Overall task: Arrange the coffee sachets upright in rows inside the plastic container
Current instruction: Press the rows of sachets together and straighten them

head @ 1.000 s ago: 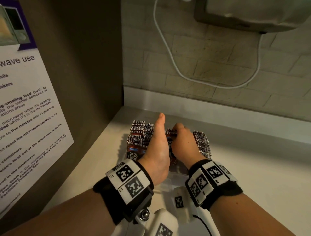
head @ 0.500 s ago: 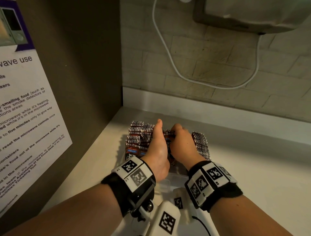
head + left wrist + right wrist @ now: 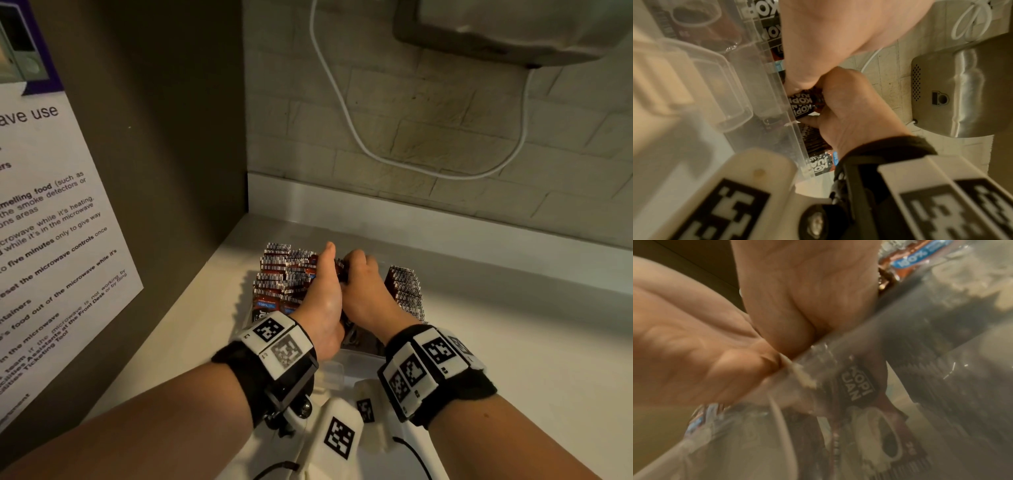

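Mid-filling: we wedge a bunch of coffee sachets point(image 3: 339, 270) between rows in the clear plastic container point(image 3: 764, 76). Left hand point(image 3: 323, 298) lies flat against the row; right hand point(image 3: 363, 291) apparently grips the bunch. Next: seat it upright.

Your left hand point(image 3: 323, 301) and right hand point(image 3: 364, 298) cover the middle rows of coffee sachets point(image 3: 284, 274), so you cannot tell how those stand. Fingertips of both hands are buried among the packets; the grip of either hand is unreadable from the head view. The plastic container point(image 3: 337, 371) is mostly hidden behind your wrists at 6 o'clock. At 9 o'clock the poster point(image 3: 51, 222) is cut by the edge. The right wrist view is smeared with blur.
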`<state>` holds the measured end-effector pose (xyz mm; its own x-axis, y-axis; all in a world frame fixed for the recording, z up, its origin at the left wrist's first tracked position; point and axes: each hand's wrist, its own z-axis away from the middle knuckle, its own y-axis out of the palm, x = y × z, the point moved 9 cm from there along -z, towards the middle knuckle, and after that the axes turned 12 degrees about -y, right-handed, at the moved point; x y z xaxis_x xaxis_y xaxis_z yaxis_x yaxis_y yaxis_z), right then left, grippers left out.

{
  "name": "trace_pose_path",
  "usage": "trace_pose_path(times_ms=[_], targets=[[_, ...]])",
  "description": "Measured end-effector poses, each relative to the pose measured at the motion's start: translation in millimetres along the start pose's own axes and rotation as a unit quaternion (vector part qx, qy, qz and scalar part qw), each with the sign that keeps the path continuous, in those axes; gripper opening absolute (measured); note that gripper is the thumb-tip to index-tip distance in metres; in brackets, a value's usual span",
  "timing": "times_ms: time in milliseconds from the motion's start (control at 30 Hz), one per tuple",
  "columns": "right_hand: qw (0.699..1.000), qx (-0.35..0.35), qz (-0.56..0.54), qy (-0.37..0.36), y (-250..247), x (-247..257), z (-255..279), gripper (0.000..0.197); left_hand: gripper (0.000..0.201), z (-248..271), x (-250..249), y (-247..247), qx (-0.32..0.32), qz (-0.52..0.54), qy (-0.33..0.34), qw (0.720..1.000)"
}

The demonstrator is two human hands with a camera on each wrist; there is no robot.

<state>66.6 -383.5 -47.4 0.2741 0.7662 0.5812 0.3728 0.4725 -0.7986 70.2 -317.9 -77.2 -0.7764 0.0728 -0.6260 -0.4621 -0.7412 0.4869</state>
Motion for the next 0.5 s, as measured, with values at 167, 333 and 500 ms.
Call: trace_pose_path(times_ms=[167, 333, 500], targets=[[0.999, 0.028, -0.013, 0.022, 2.4, -3.9, 1.1, 0.057, 0.072, -5.7, 1.1, 2.8, 0.012, -0.009, -0.001, 1.000], [1.000, 0.006, 0.008, -0.002, -1.0, -4.7, 3.1, 0.055, 0.062, -7.5, -1.1, 2.9, 0.006, -0.019, 0.008, 1.000], [0.999, -0.032, 0.035, -0.020, -1.0, -8.9, 0.9, 0.047, 0.049, -6.6, -0.9, 3.3, -0.010, -0.046, 0.019, 0.999]])
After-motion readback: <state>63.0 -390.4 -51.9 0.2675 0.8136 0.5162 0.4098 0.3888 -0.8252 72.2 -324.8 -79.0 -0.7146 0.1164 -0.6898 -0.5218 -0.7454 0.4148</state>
